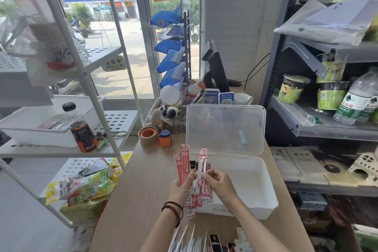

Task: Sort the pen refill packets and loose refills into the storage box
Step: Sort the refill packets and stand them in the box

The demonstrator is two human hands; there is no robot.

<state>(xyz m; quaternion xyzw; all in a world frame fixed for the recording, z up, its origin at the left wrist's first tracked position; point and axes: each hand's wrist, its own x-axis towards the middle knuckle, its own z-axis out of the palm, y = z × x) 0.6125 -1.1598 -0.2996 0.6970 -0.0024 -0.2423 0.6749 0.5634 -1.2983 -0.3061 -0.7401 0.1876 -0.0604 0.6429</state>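
My left hand [181,187] grips a fanned bunch of red refill packets [185,161], held upright above the wooden counter just left of the white storage box [245,172]. My right hand [217,182] pinches a clear packet with a pink top [201,164] at the front of the bunch. The box stands open, its translucent lid [225,129] tilted up behind it, and its inside looks bare. More loose refills and packets [196,240] lie on the counter at the near edge, partly hidden by my arms.
A tape dispenser [148,135] and a wire basket of small toys [165,112] stand behind the box's left side. A white shelf rack [114,129] with a bottle and snacks is to the left, a grey goods shelf [319,127] to the right.
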